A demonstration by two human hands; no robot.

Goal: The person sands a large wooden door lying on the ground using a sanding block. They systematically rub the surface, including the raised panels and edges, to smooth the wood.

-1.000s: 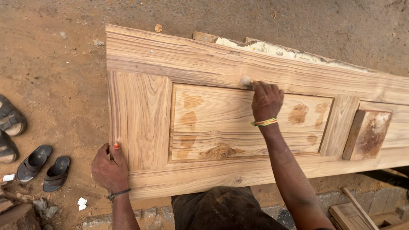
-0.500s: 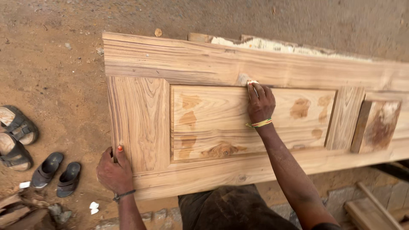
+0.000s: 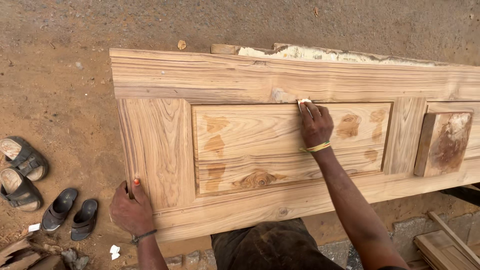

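No packages, labels, signs or screens show anywhere in this view, near either hand or farther off.

Bare dirt ground [image 3: 60, 75] in daylight

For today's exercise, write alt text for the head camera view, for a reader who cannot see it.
A person leans over a pale wooden panelled door lying flat; the right hand presses a small white piece against the upper edge of a recessed panel, while the left hand grips the door's near corner. Sandals lie on the dirt at left.
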